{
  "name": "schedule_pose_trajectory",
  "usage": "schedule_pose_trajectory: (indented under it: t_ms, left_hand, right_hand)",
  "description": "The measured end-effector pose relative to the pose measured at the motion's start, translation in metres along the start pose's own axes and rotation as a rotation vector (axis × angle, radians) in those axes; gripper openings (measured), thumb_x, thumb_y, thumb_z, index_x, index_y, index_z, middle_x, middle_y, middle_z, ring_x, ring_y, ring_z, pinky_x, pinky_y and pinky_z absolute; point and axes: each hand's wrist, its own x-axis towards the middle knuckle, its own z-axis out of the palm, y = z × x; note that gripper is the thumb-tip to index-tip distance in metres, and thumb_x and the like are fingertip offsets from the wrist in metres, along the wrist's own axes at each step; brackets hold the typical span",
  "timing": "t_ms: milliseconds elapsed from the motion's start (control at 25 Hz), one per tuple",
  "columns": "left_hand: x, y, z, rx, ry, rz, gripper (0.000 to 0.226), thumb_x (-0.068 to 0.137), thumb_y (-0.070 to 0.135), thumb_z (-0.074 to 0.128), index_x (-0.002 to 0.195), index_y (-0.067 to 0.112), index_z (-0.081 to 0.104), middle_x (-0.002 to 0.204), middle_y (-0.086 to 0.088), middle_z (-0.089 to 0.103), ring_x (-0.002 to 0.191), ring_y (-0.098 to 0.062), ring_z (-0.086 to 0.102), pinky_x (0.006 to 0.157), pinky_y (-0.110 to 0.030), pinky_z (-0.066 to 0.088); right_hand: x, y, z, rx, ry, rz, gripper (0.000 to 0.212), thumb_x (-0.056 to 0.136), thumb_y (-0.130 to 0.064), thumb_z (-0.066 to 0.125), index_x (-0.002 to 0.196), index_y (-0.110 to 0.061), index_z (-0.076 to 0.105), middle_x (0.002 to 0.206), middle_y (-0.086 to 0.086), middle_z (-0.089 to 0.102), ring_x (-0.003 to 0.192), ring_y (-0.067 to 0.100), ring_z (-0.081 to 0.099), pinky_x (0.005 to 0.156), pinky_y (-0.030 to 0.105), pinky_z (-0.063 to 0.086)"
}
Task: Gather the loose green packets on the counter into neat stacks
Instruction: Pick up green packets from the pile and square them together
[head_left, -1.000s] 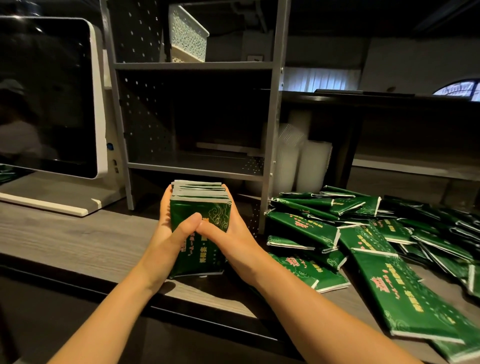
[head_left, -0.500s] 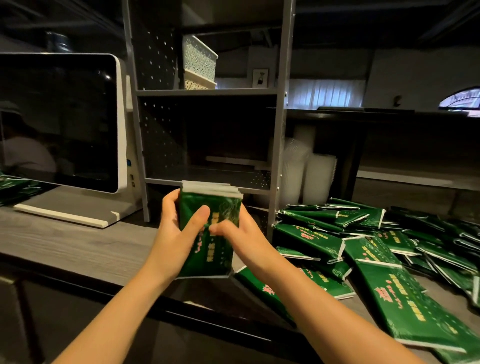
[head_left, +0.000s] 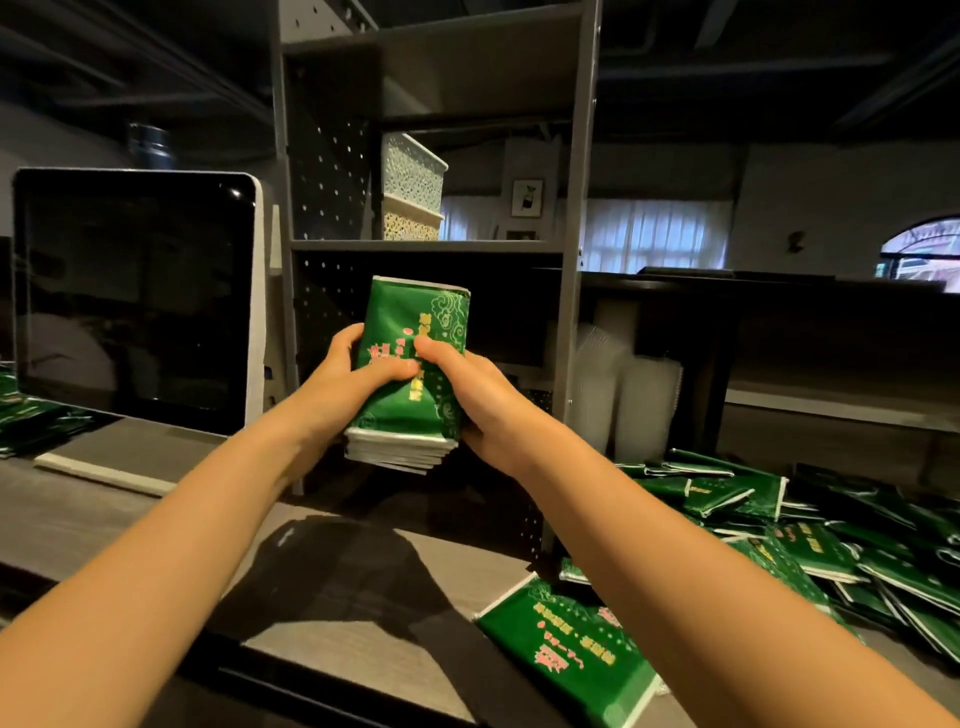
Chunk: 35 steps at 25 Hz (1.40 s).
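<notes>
Stack of packets (head_left: 415, 317) raised off tabletop (head_left: 363, 597) since earlier frame; now held in air, tilted, in front of shelf unit (head_left: 576, 260). Left hand (head_left: 337, 379) and right hand (head_left: 472, 389) both grip stack: fingers (head_left: 436, 351) curled round its sides, thumbs pressed on front face. Loose packets (head_left: 779, 519) heaped on tabletop at right. Screen (head_left: 135, 291) stands at left.

The grey wood tabletop (head_left: 130, 519) runs under both hands. Below and to the right of the right hand (head_left: 467, 397), a heap of loose green packets (head_left: 779, 525) lies on it, with one packet (head_left: 566, 654) closest. Left of the left hand (head_left: 337, 382) stands a screen (head_left: 135, 301) on a white base, with more packets (head_left: 31, 421) past it. A grey shelf rack (head_left: 571, 291) stands behind the hands.
</notes>
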Motion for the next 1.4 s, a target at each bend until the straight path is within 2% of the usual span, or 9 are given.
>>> schedule_pose_trajectory:
  t_ms: [120, 280, 360, 480, 840, 960, 1040, 1160, 1400]
  left_hand:
    - [0.027, 0.01, -0.006, 0.078, 0.055, -0.103, 0.115, 0.051, 0.044, 0.076, 0.148, 0.018, 0.019, 0.131, -0.006, 0.053, 0.109, -0.02, 0.057, 0.093, -0.034, 0.043]
    - [0.042, 0.011, -0.015, 0.256, 0.067, -0.347, 0.138, 0.03, 0.061, 0.077, 0.148, 0.02, 0.019, 0.143, -0.013, 0.042, 0.123, -0.033, 0.047, 0.102, -0.044, 0.038]
    - [0.042, 0.012, -0.015, 0.225, 0.024, -0.406, 0.11, 0.036, 0.064, 0.077, 0.133, 0.022, 0.046, 0.127, -0.009, 0.056, 0.108, -0.027, 0.055, 0.087, -0.038, 0.046]
    - [0.043, 0.013, -0.013, 0.147, -0.001, -0.436, 0.035, 0.078, 0.049, 0.064, 0.096, 0.019, 0.061, 0.07, -0.008, 0.072, 0.077, -0.022, 0.06, 0.059, -0.029, 0.048]
    - [0.035, -0.007, -0.029, -0.172, 0.13, -0.349, 0.035, 0.09, 0.048, 0.047, 0.092, 0.016, 0.062, 0.06, -0.006, 0.07, 0.072, -0.025, 0.063, 0.061, -0.034, 0.048]
    - [0.033, -0.029, -0.024, -0.372, 0.283, -0.185, 0.039, 0.099, 0.043, 0.032, 0.094, 0.019, 0.061, 0.088, -0.01, 0.07, 0.091, -0.027, 0.063, 0.077, -0.038, 0.05]
    - [0.028, -0.052, -0.019, -0.179, 0.438, 0.008, 0.033, 0.102, 0.033, 0.03, 0.114, 0.018, 0.057, 0.114, -0.008, 0.059, 0.116, -0.027, 0.053, 0.097, -0.036, 0.042]
    - [0.007, -0.08, -0.007, 0.223, 0.446, 0.182, 0.053, 0.101, 0.015, 0.036, 0.149, 0.02, 0.015, 0.149, -0.001, 0.031, 0.135, -0.016, 0.031, 0.105, -0.027, 0.026]
    - [0.017, -0.106, -0.003, 0.589, 0.441, 0.2, 0.071, 0.1, 0.018, 0.037, 0.149, 0.023, -0.014, 0.16, -0.006, -0.004, 0.146, -0.022, 0.001, 0.116, -0.044, 0.011]
  right_hand:
    - [0.014, -0.013, -0.005, -0.236, 0.022, -0.064, 0.058, 0.091, -0.034, 0.058, 0.14, -0.01, 0.038, 0.128, 0.002, 0.057, 0.116, 0.019, 0.056, 0.099, 0.03, 0.044]
    - [0.014, -0.011, -0.012, -0.671, 0.086, -0.436, 0.079, 0.085, -0.023, 0.067, 0.148, -0.017, 0.02, 0.149, 0.005, 0.027, 0.135, 0.019, 0.032, 0.104, 0.024, 0.031]
    - [0.018, -0.003, -0.011, -0.913, -0.03, -0.433, 0.081, 0.081, -0.027, 0.071, 0.147, -0.019, 0.024, 0.155, 0.006, 0.014, 0.141, 0.023, 0.024, 0.112, 0.031, 0.028]
    - [0.028, 0.01, -0.004, -1.026, -0.107, -0.289, 0.094, 0.077, -0.032, 0.075, 0.149, -0.027, 0.014, 0.159, 0.0, -0.005, 0.142, 0.031, 0.022, 0.112, 0.043, 0.031]
    - [0.047, 0.023, 0.03, -1.344, 0.008, -0.358, 0.104, 0.07, -0.025, 0.081, 0.147, -0.025, 0.01, 0.154, 0.01, 0.008, 0.115, 0.043, 0.051, 0.088, 0.049, 0.046]
    - [0.051, 0.022, 0.032, -1.354, 0.036, -0.331, 0.1, 0.07, -0.025, 0.081, 0.145, -0.021, 0.014, 0.149, 0.013, 0.02, 0.117, 0.044, 0.05, 0.088, 0.049, 0.046]
    - [0.055, 0.02, 0.033, -1.354, 0.04, -0.323, 0.097, 0.069, -0.023, 0.081, 0.143, -0.018, 0.018, 0.147, 0.014, 0.025, 0.119, 0.044, 0.048, 0.09, 0.051, 0.045]
    - [0.064, 0.016, 0.036, -1.334, 0.041, -0.281, 0.095, 0.068, -0.024, 0.083, 0.139, -0.015, 0.021, 0.138, 0.016, 0.035, 0.117, 0.042, 0.049, 0.088, 0.05, 0.048]
    - [0.085, 0.013, 0.039, -1.289, 0.022, -0.201, 0.096, 0.068, -0.027, 0.083, 0.14, -0.011, 0.021, 0.13, 0.016, 0.047, 0.116, 0.039, 0.05, 0.084, 0.044, 0.048]
